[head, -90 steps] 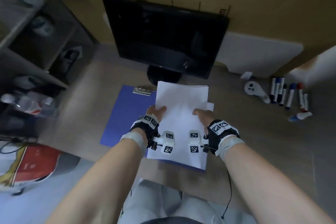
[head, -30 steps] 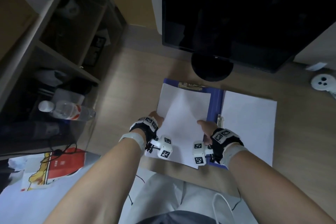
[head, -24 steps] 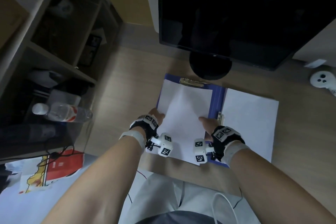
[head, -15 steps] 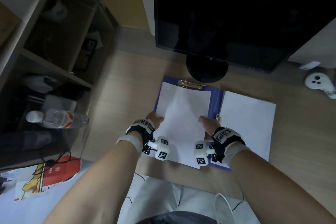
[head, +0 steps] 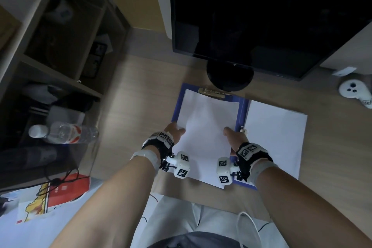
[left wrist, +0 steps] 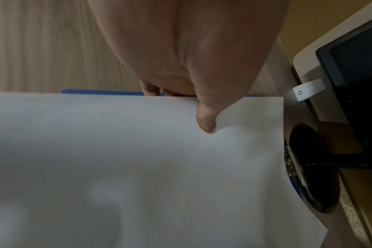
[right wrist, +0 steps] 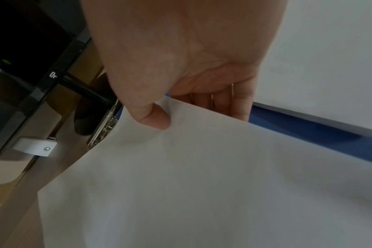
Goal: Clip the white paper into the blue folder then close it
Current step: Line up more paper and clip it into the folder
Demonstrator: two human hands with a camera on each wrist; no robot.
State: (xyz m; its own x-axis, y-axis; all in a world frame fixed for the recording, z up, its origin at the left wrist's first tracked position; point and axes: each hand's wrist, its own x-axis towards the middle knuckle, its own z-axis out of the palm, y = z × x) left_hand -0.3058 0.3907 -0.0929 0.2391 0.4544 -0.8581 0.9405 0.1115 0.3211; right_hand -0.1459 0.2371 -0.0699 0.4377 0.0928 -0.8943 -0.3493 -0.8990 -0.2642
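Note:
The blue folder (head: pixel 242 110) lies open on the wooden desk, with a metal clip (head: pixel 211 93) at the top of its left panel. I hold a white sheet of paper (head: pixel 207 127) over that panel, its top edge at the clip. My left hand (head: pixel 175 130) pinches the sheet's left edge, thumb (left wrist: pixel 206 120) on top and the other fingers beneath. My right hand (head: pixel 233 135) pinches the right edge the same way, its thumb (right wrist: pixel 151 115) on the paper (right wrist: pixel 202 184). The sheet bows slightly between the hands. The clip (right wrist: pixel 106 129) sits just past the paper's far edge.
A white paper stack (head: pixel 275 135) covers the folder's right side. The monitor's round stand (head: pixel 229 76) sits right behind the clip. A white controller (head: pixel 354 91) lies far right. Left of the desk, a shelf holds a water bottle (head: pixel 62 134).
Since three seconds ago the sheet has moved left, from over the stack to over the clip panel. In the last second both hands keep their pinch and barely shift.

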